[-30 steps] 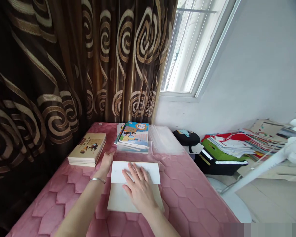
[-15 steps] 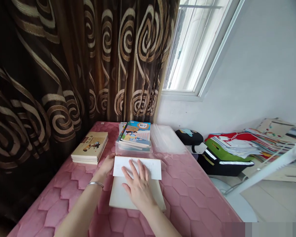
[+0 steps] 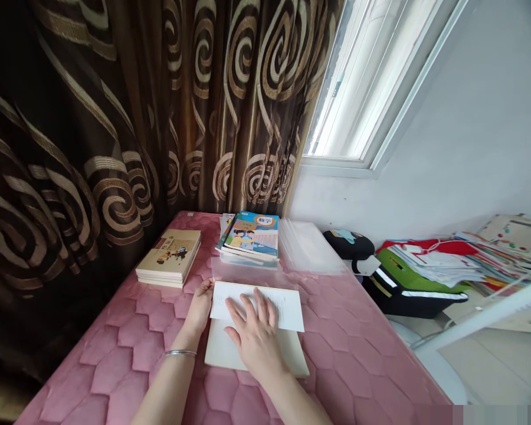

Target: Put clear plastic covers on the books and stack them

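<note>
An open book (image 3: 223, 348) lies on the pink quilted surface in front of me, with a printed page or flap (image 3: 287, 304) across its far part. My right hand (image 3: 259, 333) rests on that flap, palm down and fingers spread. At the book's far left corner is my left hand (image 3: 201, 301), its fingers curled in a pinch on the edge. A clear plastic sheet (image 3: 243, 273) shows just beyond the book's far edge. Whether the left fingers also grip this sheet, I cannot tell.
At left sits a stack of cream books (image 3: 170, 257). Behind the plastic sheet is a pile with a blue textbook (image 3: 254, 233) on top, beside clear plastic covers (image 3: 312, 248). A white fan (image 3: 478, 316) stands off the right edge, near a black and green box (image 3: 398, 268).
The view has shifted, so things sit slightly further right. My right hand stays flat on the flap, and the left keeps its place at the book's corner.
</note>
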Motion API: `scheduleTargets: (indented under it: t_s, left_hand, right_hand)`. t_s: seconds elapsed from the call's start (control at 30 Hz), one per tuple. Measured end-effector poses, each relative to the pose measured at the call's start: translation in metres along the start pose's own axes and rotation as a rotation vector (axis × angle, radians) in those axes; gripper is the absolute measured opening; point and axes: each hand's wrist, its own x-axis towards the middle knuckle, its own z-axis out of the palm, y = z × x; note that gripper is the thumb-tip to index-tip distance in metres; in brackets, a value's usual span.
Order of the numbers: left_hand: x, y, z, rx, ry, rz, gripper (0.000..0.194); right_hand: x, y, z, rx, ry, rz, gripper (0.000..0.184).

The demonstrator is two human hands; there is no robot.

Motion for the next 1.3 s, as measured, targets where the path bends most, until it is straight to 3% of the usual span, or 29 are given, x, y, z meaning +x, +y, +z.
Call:
scheduleTargets:
  t_s: [0.83,1.3]
  left_hand:
    - [-0.009,0.004,0.010,-0.035,-0.041,0.045,0.050]
    - [-0.005,-0.006,0.007,0.019,-0.063,0.131,0.048]
  right_hand:
    - [-0.006,-0.003,0.007,-0.005,-0.058,0.098,0.051]
    - [-0.005,-0.004,0.007,0.001,-0.046,0.112,0.049]
